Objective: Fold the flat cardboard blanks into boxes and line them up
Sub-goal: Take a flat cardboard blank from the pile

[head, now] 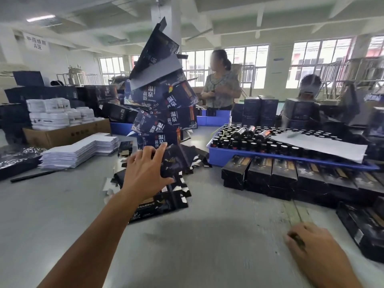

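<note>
left hand (143, 173) spread on flat blanks (166, 196) (box stack (164, 113) leaning); right hand (307, 244) grip unclear

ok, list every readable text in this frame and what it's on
"温泉苗浴": on the dark blue boxes stacked in the leaning tower; it repeats down the stack.
"A区": second line of the wall sign at upper left; its first line is too blurred to read.
Small print on the folded boxes, the blanks, the brown carton and the bottles: too small or blurred.
</note>
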`<state>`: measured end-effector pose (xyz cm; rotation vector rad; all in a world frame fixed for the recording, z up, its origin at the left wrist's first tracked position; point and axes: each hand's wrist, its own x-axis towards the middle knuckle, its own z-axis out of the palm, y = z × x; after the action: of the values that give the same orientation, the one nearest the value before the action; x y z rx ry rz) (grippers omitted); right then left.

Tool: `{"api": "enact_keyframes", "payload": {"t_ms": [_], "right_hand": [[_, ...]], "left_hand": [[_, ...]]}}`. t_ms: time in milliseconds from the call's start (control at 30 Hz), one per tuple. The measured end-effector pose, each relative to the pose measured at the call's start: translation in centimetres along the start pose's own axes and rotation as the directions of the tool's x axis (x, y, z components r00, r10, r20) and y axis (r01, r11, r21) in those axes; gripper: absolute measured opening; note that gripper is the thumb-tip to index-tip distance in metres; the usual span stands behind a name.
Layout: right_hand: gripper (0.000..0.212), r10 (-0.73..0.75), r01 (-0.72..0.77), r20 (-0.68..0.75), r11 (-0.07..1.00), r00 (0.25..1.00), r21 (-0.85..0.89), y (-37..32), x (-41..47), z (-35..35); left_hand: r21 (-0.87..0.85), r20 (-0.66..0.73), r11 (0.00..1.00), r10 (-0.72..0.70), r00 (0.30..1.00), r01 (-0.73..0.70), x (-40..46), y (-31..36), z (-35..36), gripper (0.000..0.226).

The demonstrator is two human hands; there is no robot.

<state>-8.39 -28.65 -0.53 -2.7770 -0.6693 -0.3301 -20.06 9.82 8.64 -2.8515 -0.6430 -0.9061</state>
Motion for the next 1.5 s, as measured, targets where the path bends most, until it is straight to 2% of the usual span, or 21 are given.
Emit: {"api": "enact_keyframes", "payload": {"t_ms": [67, 133, 167, 200, 233, 267, 300, 333, 400, 500, 600, 700, 767, 833, 967, 1033, 1100, 1200, 1267, 1433, 1500], "right_hand": [[0.010, 0.021, -0.024, 0.040, 0.997, 0.999, 0.073, -0.5, 0.0, -0.4], [0.005, 0.071, -0.077, 0.031, 0.927, 0.997, 0.368, -1.1, 0.0, -1.6], [0.012, 0.113, -0.122, 0.052, 0.819, 0.992, 0.561, -1.5, 0.1, -2.7], [0.023, 0.149, -0.183, 0.113, 0.636, 0.982, 0.750, -2.1, 0.2, -4.1], [0.035, 0.154, -0.270, 0.227, 0.384, 0.962, 0.883, -2.5, 0.5, -5.4], [0.045, 0.085, -0.365, 0.357, 0.095, 0.930, 0.926, -2.9, 0.9, -6.7], [0.052, -0.013, -0.444, 0.447, -0.138, 0.895, 0.885, -3.4, 1.2, -8.2], [0.057, -0.103, -0.493, 0.484, -0.270, 0.869, 0.827, -3.7, 1.3, -9.5], [0.062, -0.199, -0.517, 0.477, -0.343, 0.856, 0.784, -4.2, 1.5, -11.5], [0.073, -0.195, -0.517, 0.479, -0.355, 0.856, 0.779, -4.0, 1.5, -12.8], [0.059, -0.182, -0.555, 0.526, -0.338, 0.831, 0.760, -3.1, 1.4, -12.9], [0.038, -0.155, -0.576, 0.555, -0.253, 0.817, 0.778, -2.7, 1.2, -12.3], [0.033, -0.088, -0.537, 0.530, -0.190, 0.843, 0.822, -2.7, 1.2, -11.9], [0.029, 0.015, -0.440, 0.444, -0.098, 0.896, 0.893, -2.7, 1.4, -11.7], [0.038, 0.119, -0.223, 0.201, 0.219, 0.972, 0.950, -2.0, 1.5, -12.0], [0.039, 0.078, -0.143, 0.123, 0.386, 0.989, 0.911, -1.9, 1.3, -12.5], [0.042, 0.022, -0.061, 0.058, 0.499, 0.998, 0.865, -1.9, 1.2, -13.1], [0.049, -0.002, 0.023, -0.026, 0.559, 1.000, 0.829, -1.4, 1.1, -14.3], [0.048, -0.020, 0.065, -0.066, 0.576, 0.998, 0.815, -0.9, 1.1, -15.0], [0.034, -0.006, 0.112, -0.139, 0.622, 0.990, 0.775, -0.1, 0.8, -15.4], [0.036, -0.003, 0.120, -0.153, 0.630, 0.988, 0.767, 0.1, 0.8, -15.6]], "left_hand": [[-0.010, -0.077, 0.997, 0.076, 0.994, -0.077, -0.2, 2.3, -0.5, 0.110], [-0.006, -0.173, 0.984, 0.172, 0.970, -0.176, -0.5, 5.0, -0.9, 0.109], [-0.008, -0.233, 0.973, 0.222, 0.947, -0.230, -0.6, 6.5, -1.0, 0.108], [-0.015, -0.293, 0.959, 0.265, 0.919, -0.282, -0.7, 7.9, -1.1, 0.107], [-0.025, -0.345, 0.944, 0.300, 0.889, -0.328, -0.9, 9.4, -1.2, 0.105], [-0.033, -0.393, 0.928, 0.328, 0.859, -0.370, -1.0, 10.9, -1.2, 0.103], [-0.037, -0.438, 0.914, 0.349, 0.829, -0.404, -1.2, 12.2, -1.1, 0.101], [-0.039, -0.478, 0.901, 0.362, 0.800, -0.432, -1.4, 13.5, -1.0, 0.099], [-0.036, -0.542, 0.887, 0.369, 0.755, -0.460, -1.8, 15.6, -0.7, 0.095], [-0.027, -0.615, 0.874, 0.367, 0.697, -0.485, -2.1, 17.2, -0.1, 0.087], [-0.004, -0.667, 0.854, 0.386, 0.637, -0.521, -2.7, 17.7, 1.1, 0.071], [0.011, -0.668, 0.847, 0.402, 0.627, -0.531, -3.6, 18.0, 2.8, 0.072], [0.018, -0.667, 0.837, 0.418, 0.617, -0.547, -4.1, 18.2, 3.6, 0.076], [-0.025, -0.662, 0.803, 0.433, 0.612, -0.596, -4.3, 18.6, 3.9, 0.076], [-0.153, -0.584, 0.702, 0.504, 0.637, -0.696, -4.5, 19.6, 2.9, 0.060], [-0.223, -0.521, 0.675, 0.527, 0.671, -0.703, -4.7, 20.2, 1.8, 0.070], [-0.315, -0.444, 0.656, 0.537, 0.717, -0.686, -4.8, 20.8, 0.7, 0.086], [-0.504, -0.286, 0.604, 0.558, 0.779, -0.618, -4.7, 21.6, -1.1, 0.111], [-0.594, -0.202, 0.567, 0.581, 0.789, -0.570, -4.7, 22.2, -2.0, 0.115], [-0.686, -0.148, 0.543, 0.547, 0.824, -0.484, -3.8, 23.5, -3.1, 0.114], [-0.682, -0.166, 0.531, 0.558, 0.813, -0.503, -3.7, 23.8, -3.3, 0.111]]}}
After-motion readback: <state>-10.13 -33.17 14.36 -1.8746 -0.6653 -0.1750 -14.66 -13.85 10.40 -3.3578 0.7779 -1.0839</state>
